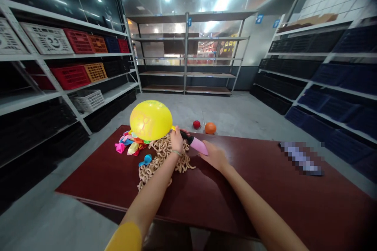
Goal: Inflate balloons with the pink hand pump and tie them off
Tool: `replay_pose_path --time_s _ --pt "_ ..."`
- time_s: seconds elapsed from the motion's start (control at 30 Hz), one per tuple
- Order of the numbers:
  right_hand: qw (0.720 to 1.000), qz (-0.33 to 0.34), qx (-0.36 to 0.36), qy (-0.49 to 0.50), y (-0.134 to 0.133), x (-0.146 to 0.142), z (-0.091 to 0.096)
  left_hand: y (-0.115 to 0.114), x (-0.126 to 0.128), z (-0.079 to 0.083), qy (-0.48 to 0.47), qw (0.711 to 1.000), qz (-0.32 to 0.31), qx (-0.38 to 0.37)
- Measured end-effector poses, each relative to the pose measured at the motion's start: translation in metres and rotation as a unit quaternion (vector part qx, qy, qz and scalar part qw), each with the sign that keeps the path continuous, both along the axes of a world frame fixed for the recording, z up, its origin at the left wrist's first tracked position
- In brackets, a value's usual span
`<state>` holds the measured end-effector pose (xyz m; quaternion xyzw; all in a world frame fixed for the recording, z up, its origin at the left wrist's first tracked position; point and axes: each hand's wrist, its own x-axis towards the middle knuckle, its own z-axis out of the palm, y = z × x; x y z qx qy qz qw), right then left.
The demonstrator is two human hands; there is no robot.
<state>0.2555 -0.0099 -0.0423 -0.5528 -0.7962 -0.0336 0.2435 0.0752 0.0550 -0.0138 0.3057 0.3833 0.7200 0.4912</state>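
An inflated yellow balloon [150, 120] sits at the far left of the dark red table [265, 200]. My left hand [176, 139] is closed around its neck, where the black nozzle of a pink hand pump [196, 144] meets it. My right hand [215, 157] is wrapped round the pump's pink body. Under the balloon lies a tangle of beige cord [160, 159]. A heap of small uninflated balloons [131, 143] in several colours lies to its left.
A red balloon [196, 124] and an orange balloon [210, 128] lie on the grey floor beyond the table. Metal shelves with crates [70, 74] line the left wall, dark bins fill the right shelves, and a blurred object [300, 157] rests on the table's right side.
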Motion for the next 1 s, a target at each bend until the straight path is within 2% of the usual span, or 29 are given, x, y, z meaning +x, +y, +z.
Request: replay_pose_path --time_s 0.17,0.3,0.43,0.57,0.7,0.8,0.87,0.9,1.0 --pt "1.000 0.003 0.018 -0.025 0.003 -0.018 -0.003 0.002 -0.024 -0.007 -0.013 1.000 0.010 -0.003" --pt "0.999 0.001 0.031 -0.027 0.008 -0.029 -0.015 -0.001 -0.043 -0.003 -0.030 0.996 0.085 0.010" --pt "0.999 0.007 0.036 -0.036 0.012 -0.025 -0.019 -0.003 -0.068 0.007 -0.053 0.990 0.130 0.011" --pt "0.998 -0.028 0.048 -0.037 0.011 -0.013 -0.015 -0.003 -0.086 0.010 -0.007 0.989 0.149 -0.014" --pt "0.996 -0.002 0.073 -0.060 0.007 -0.010 -0.013 -0.004 -0.088 0.013 0.058 0.989 0.136 -0.009" --pt "0.993 0.046 0.084 -0.063 0.003 -0.013 -0.012 -0.007 -0.084 0.017 0.125 0.988 0.088 -0.004" --pt "0.993 0.057 0.090 -0.052 0.002 -0.015 -0.011 -0.010 -0.083 0.018 0.234 0.971 0.038 -0.006" --pt "0.993 0.059 0.093 -0.045 0.002 -0.015 -0.011 -0.011 -0.083 0.017 0.312 0.950 0.008 -0.006" --pt "0.992 0.063 0.104 -0.026 0.003 -0.016 -0.010 -0.014 -0.085 0.011 0.511 0.857 -0.063 0.003"
